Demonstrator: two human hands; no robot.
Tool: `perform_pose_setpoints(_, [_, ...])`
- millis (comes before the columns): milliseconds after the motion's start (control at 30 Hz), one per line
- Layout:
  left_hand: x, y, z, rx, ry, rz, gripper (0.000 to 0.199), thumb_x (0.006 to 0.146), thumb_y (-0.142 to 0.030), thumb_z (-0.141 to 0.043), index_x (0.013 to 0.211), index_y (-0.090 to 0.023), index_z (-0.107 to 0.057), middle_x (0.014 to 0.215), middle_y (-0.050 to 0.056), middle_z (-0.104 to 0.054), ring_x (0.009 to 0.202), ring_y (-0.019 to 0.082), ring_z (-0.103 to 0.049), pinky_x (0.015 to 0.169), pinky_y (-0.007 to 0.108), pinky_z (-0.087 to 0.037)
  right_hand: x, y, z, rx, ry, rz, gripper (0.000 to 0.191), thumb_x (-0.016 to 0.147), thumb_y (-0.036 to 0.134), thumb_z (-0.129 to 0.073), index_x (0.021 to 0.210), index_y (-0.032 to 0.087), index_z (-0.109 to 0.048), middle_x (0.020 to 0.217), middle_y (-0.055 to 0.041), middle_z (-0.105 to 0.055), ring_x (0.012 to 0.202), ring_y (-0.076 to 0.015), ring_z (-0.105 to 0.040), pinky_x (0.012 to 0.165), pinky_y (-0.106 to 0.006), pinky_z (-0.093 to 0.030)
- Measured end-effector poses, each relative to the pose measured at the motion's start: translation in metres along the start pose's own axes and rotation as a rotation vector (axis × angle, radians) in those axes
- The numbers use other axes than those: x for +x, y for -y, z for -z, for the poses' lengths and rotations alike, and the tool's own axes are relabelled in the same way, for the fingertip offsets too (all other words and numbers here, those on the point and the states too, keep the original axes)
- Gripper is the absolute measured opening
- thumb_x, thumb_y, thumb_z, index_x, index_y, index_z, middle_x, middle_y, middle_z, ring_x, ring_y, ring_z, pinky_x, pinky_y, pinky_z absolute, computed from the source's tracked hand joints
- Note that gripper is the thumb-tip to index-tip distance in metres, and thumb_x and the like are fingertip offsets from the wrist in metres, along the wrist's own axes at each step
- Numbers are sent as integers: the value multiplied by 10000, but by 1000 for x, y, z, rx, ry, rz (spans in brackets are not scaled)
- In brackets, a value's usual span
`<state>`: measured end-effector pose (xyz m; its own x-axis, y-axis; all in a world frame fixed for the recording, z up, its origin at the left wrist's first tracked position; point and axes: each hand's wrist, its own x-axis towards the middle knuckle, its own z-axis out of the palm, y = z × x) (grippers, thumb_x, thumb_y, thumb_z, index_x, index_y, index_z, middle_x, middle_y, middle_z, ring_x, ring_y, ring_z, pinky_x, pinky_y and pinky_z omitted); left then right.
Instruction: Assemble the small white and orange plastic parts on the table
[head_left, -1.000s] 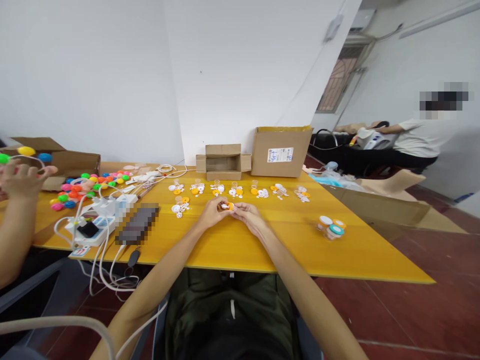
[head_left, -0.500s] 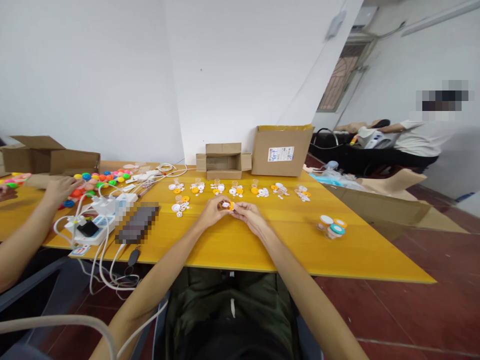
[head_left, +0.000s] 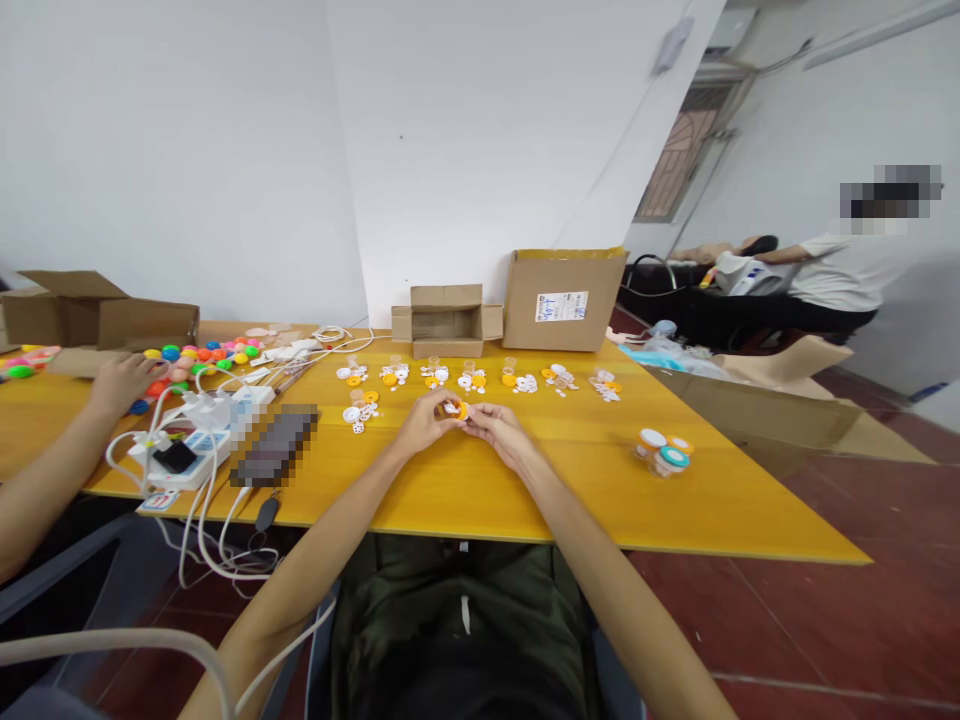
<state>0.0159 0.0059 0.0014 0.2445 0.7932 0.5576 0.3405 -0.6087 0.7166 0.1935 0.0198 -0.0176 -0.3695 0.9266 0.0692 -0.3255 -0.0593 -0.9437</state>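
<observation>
My left hand (head_left: pixel 421 424) and my right hand (head_left: pixel 498 430) meet over the yellow table (head_left: pixel 525 490), fingertips pinched together on a small orange and white plastic part (head_left: pixel 454 408). Just beyond them runs a row of little piles of white and orange parts (head_left: pixel 472 380) with small clear cups. A further pile of white parts (head_left: pixel 358 412) lies to the left of my left hand.
Small jars with white, orange and teal lids (head_left: pixel 663 452) stand right. Two cardboard boxes (head_left: pixel 446 320) (head_left: pixel 562 300) sit by the wall. A power strip with cables (head_left: pixel 187 445) lies left. A co-worker's hand (head_left: pixel 120 382) rests by coloured balls (head_left: pixel 199 356). Another person (head_left: pixel 832 285) sits far right.
The co-worker's hand on the left came down from holding coloured balls to the table by the ball pile. My own hands stayed together on the small part.
</observation>
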Motion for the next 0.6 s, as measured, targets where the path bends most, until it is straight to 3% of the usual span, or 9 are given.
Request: perform_pose_setpoints(600, [0, -4, 1, 28, 23, 46, 208, 745, -233, -773, 935, -196, -699, 943, 31, -730, 856, 190, -648, 778, 300, -507, -2, 2, 0, 17, 20, -5, 365, 572, 467, -934, 728, 196, -746, 778, -37, -739, 781, -177, -691, 863, -347, -572])
